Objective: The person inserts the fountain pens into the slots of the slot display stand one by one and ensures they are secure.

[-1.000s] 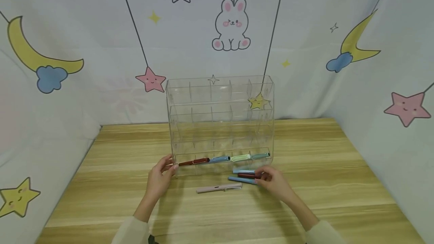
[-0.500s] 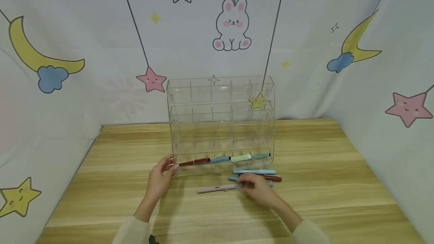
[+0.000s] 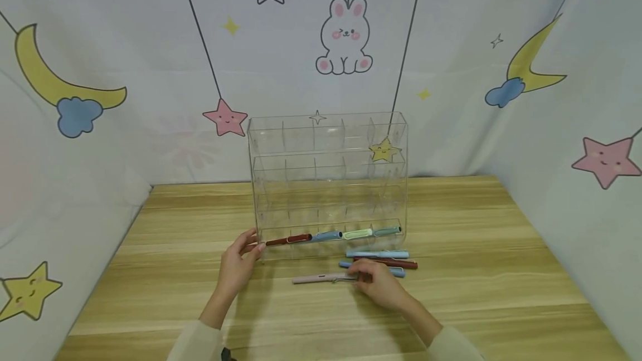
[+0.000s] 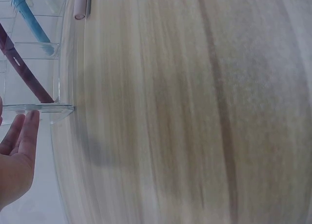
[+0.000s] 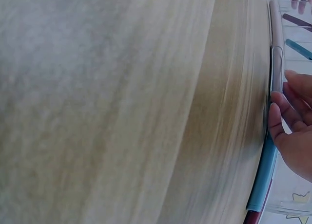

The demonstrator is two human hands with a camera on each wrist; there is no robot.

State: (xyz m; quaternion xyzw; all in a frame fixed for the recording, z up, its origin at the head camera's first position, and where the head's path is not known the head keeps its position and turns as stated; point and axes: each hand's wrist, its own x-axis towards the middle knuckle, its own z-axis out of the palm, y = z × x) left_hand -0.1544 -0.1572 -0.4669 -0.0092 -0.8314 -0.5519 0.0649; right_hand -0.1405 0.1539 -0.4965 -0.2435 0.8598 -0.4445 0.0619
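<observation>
Beside rack (image 3: 328, 180), pale pink pen (image 3: 311, 279), right fingers (image 3: 362, 265) pinching it, left fingers (image 3: 247, 236) gripping rack

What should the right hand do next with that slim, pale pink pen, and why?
I'd say the right hand should gently lift the slim, pale pink pen, since it touches the pen's clip end. The left hand holds the side of the clear, plastic-looking, boxy organizer, and four slim, coloured pens sit in its lowest row.
</observation>
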